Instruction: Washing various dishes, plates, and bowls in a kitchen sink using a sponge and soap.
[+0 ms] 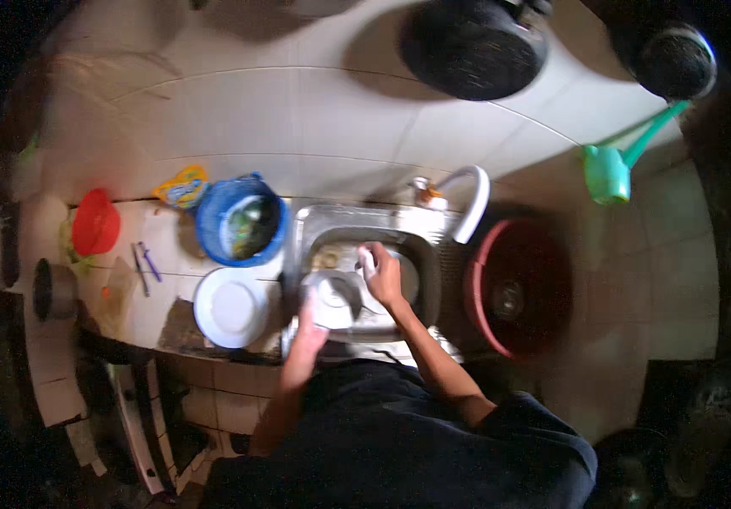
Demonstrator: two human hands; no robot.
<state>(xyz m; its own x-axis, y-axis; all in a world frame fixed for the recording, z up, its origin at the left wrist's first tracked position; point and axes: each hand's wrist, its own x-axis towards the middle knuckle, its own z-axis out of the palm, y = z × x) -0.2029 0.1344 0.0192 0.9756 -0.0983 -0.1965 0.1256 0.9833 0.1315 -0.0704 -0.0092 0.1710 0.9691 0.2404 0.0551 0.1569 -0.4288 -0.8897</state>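
Observation:
Over the metal sink [434, 286], my left hand [310, 327] holds a pale bowl or cup [333, 302] by its side, tilted, with its edges blurred. To the right of it my right hand [383, 275] is closed around a small whitish item [366, 259], perhaps a sponge or cloth; the two hands are apart. More dishes lie in the basin beneath, partly hidden by the hands, among them a round plate or lid [408, 280] at the right side. A white curved faucet [481, 197] stands behind the basin.
Left of the sink are a white plate [230, 308], a blue bucket [206, 235] with waste inside, a yellow packet [182, 188], a red container [95, 223] and two knives or similar utensils [147, 261]. A large red basin [478, 286] stands right. Dark pans [473, 54] and a green dipper [607, 175] hang behind.

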